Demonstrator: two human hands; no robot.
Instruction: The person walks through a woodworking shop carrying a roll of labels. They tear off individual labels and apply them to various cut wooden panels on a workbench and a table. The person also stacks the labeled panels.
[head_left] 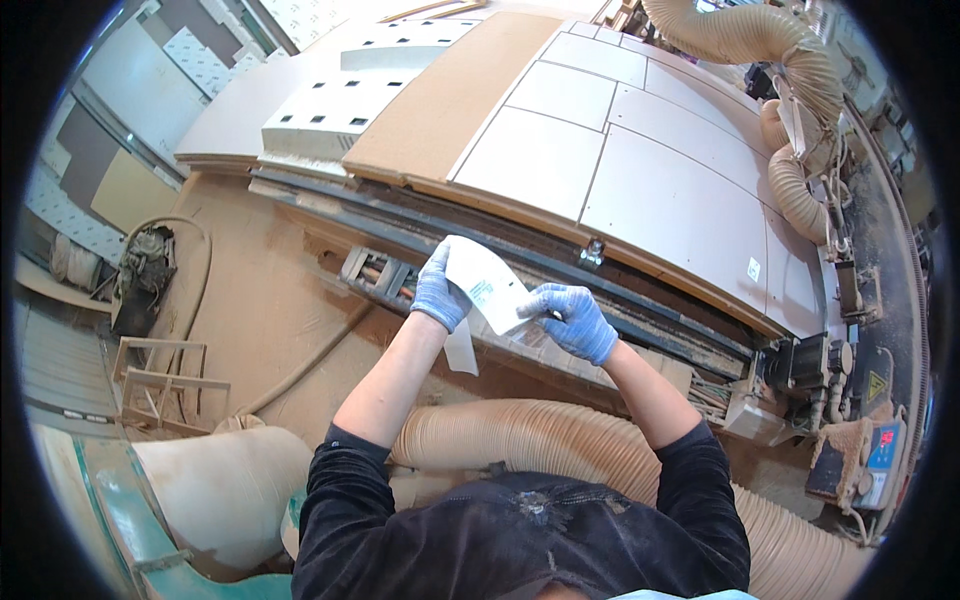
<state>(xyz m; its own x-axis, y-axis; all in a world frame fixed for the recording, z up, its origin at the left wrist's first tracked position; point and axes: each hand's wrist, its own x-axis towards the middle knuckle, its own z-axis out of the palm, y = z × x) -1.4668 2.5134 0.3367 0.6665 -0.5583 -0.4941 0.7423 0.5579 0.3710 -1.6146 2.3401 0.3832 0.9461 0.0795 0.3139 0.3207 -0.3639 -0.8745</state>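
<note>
A strip of white labels (pixel 482 280) with small dark print is held up in front of me, over the near edge of the machine bed. My left hand (pixel 440 292), in a blue-grey glove, is closed around its left side. A loose tail of the strip (pixel 460 348) hangs down below that hand. My right hand (pixel 576 322), gloved alike, pinches the strip's lower right corner between thumb and fingers. Beyond the hands lies a large white-faced board (pixel 560 130), cut by grooves into several rectangular panels. One small white label (pixel 754 268) sits on a panel at the right.
Bare brown board (pixel 440 100) and a white slotted bed section (pixel 330 105) adjoin the cut panels. A thick ribbed hose (pixel 530 430) crosses close before my body; more ribbed hose (pixel 800 190) hangs at right. A control box (pixel 880 465) stands lower right, a wooden frame (pixel 165 380) at left.
</note>
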